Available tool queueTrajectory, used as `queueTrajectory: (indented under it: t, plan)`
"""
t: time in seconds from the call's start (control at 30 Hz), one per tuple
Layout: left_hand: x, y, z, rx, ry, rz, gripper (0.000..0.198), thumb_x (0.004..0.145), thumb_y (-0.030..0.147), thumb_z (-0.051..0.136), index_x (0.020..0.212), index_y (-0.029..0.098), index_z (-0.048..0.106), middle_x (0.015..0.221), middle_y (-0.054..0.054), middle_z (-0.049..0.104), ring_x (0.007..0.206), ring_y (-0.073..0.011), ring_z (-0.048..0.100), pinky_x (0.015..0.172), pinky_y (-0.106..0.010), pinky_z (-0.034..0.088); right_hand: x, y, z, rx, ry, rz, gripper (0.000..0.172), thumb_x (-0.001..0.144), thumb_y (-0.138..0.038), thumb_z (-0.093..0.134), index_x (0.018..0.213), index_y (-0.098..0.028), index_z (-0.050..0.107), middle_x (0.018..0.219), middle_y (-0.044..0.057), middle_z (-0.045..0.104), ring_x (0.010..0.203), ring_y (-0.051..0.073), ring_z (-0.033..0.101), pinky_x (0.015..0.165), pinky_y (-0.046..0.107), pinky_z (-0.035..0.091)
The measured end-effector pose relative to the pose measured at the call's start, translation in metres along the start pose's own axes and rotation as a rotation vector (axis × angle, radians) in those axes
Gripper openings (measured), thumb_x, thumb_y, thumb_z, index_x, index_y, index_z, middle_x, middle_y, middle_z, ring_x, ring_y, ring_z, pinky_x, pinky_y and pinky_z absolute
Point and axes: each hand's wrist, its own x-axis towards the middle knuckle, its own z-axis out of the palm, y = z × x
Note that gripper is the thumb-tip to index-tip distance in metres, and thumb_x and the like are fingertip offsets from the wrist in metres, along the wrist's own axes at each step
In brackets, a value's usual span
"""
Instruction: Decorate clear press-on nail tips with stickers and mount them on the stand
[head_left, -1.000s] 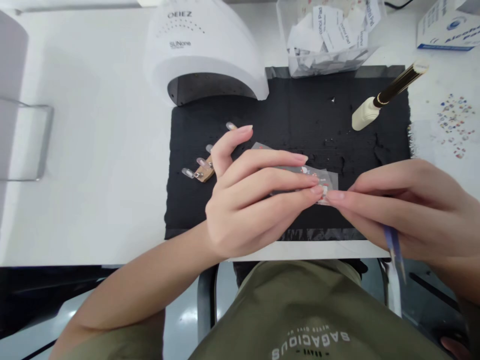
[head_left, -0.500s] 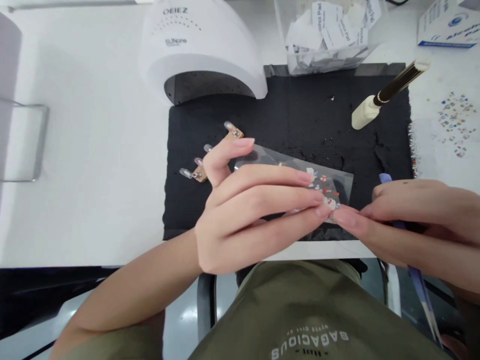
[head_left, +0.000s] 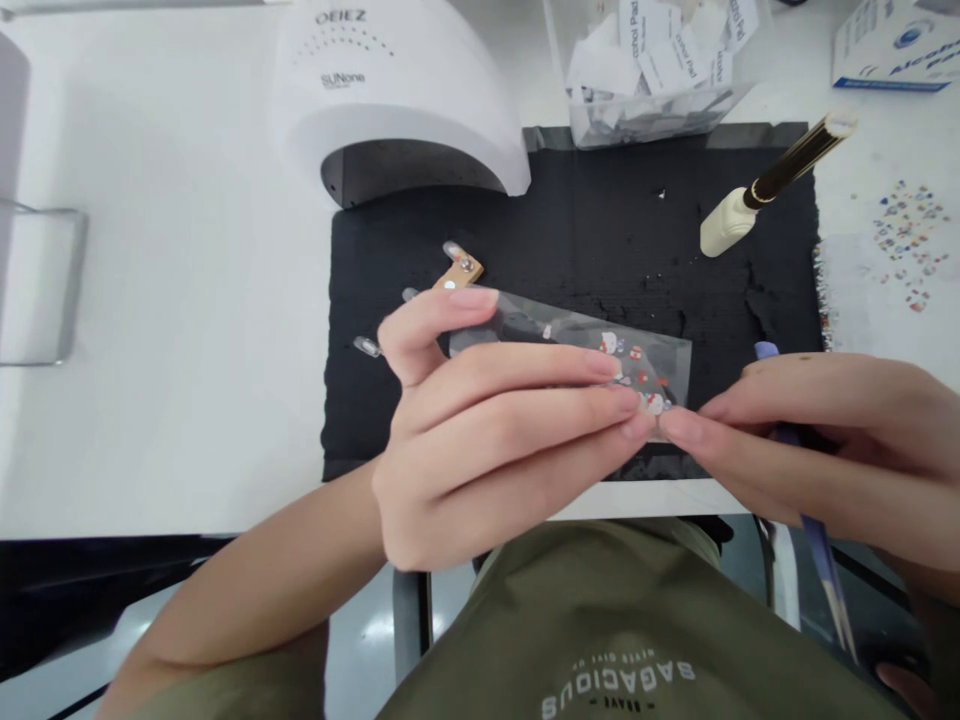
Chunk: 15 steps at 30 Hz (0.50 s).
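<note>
A clear sticker sheet (head_left: 660, 362) with small red and white cartoon figures is held in my left hand (head_left: 480, 440), whose fingers lie across it and cover much of it. My right hand (head_left: 832, 430) meets the sheet's lower right corner with its fingertips, touching the left fingertips there. Purple tweezers (head_left: 817, 550) are tucked in the right hand, their metal tips pointing down toward my lap. Just beyond the left hand, a wooden stand (head_left: 463, 272) carries clear nail tips (head_left: 367, 346), partly hidden by the fingers.
On the black mat (head_left: 600, 230) stands a cream polish bottle (head_left: 729, 222) with a tall dark cap. A white nail lamp (head_left: 405, 90) and a clear box (head_left: 630, 125) of alcohol pads are behind. Loose rhinestones (head_left: 911, 230) lie at right, below an alcohol pad carton (head_left: 892, 50).
My left hand has shifted slightly left and down with the sticker sheet, showing more of its figures. The tweezers in my right hand have swung a little leftward at the tips.
</note>
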Motion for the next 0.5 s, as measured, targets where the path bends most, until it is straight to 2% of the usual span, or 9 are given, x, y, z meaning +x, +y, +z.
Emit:
queueTrajectory:
  t: [0.07,0.13,0.17,0.23,0.3,0.33,0.4,0.5]
  plan:
    - [0.001,-0.01,-0.007,0.092,0.051,0.172,0.012,0.112,0.036,0.08,0.101,0.038,0.081,0.101,0.01,0.086,0.111,-0.0216,0.089,0.127,-0.055,0.065,-0.001,0.001,0.002,0.027,0.029,0.091,0.06,0.107,-0.048,0.081,0.058,-0.028,0.052,0.052,-0.006,0.045,0.048,0.012,0.04,0.054,0.033,0.045]
    - [0.002,-0.018,-0.013,0.18,0.093,0.359,0.014,0.108,0.021,0.084,0.1,0.032,0.084,0.11,0.013,0.089,0.103,-0.015,0.088,0.137,-0.048,0.057,-0.002,0.001,0.004,0.057,0.045,0.165,0.069,0.106,-0.055,0.081,0.055,-0.026,0.046,0.053,-0.005,0.047,0.05,0.011,0.041,0.053,0.032,0.045]
    - [0.003,-0.021,-0.015,0.202,0.1,0.396,0.017,0.107,0.015,0.084,0.099,0.03,0.084,0.115,0.013,0.089,0.102,-0.0128,0.088,0.14,-0.043,0.054,-0.002,0.001,0.004,0.08,0.046,0.18,0.068,0.106,-0.055,0.082,0.055,-0.026,0.047,0.054,-0.005,0.049,0.05,0.011,0.04,0.051,0.031,0.044]
    - [0.005,-0.022,-0.018,0.218,0.115,0.44,0.021,0.108,0.012,0.081,0.096,0.029,0.085,0.115,0.013,0.09,0.099,-0.0099,0.087,0.14,-0.035,0.052,0.0,0.002,0.005,0.147,0.035,0.163,0.053,0.104,-0.049,0.086,0.063,-0.027,0.059,0.056,-0.006,0.054,0.051,0.011,0.042,0.048,0.031,0.041]
    - [0.006,-0.016,-0.019,0.21,0.116,0.436,0.024,0.112,0.017,0.076,0.094,0.031,0.085,0.102,0.013,0.089,0.094,-0.0097,0.087,0.137,-0.032,0.054,0.003,0.0,0.006,0.186,0.033,0.113,0.031,0.101,-0.04,0.088,0.077,-0.03,0.071,0.056,-0.008,0.058,0.05,0.012,0.047,0.045,0.031,0.039]
    - [0.005,-0.01,-0.019,0.211,0.054,0.315,0.025,0.116,0.022,0.072,0.097,0.033,0.085,0.097,0.013,0.087,0.098,-0.0111,0.088,0.139,-0.037,0.054,0.004,-0.001,0.006,0.178,0.035,0.081,0.027,0.101,-0.036,0.088,0.08,-0.031,0.073,0.055,-0.008,0.057,0.049,0.013,0.048,0.044,0.031,0.038]
    - [0.001,0.002,-0.018,0.138,0.041,0.089,0.024,0.12,0.034,0.067,0.102,0.035,0.083,0.094,0.011,0.084,0.11,-0.0179,0.089,0.135,-0.051,0.058,0.005,-0.004,0.005,0.116,0.035,0.028,0.033,0.103,-0.031,0.084,0.075,-0.03,0.068,0.052,-0.008,0.053,0.045,0.012,0.044,0.042,0.032,0.036]
    - [-0.005,0.018,-0.011,0.026,0.049,-0.095,0.029,0.121,0.046,0.062,0.105,0.033,0.082,0.097,0.006,0.083,0.124,-0.0235,0.087,0.129,-0.055,0.064,0.003,-0.006,0.004,-0.029,0.041,0.018,0.043,0.109,-0.035,0.076,0.07,-0.028,0.059,0.049,-0.007,0.046,0.039,0.011,0.035,0.041,0.033,0.037]
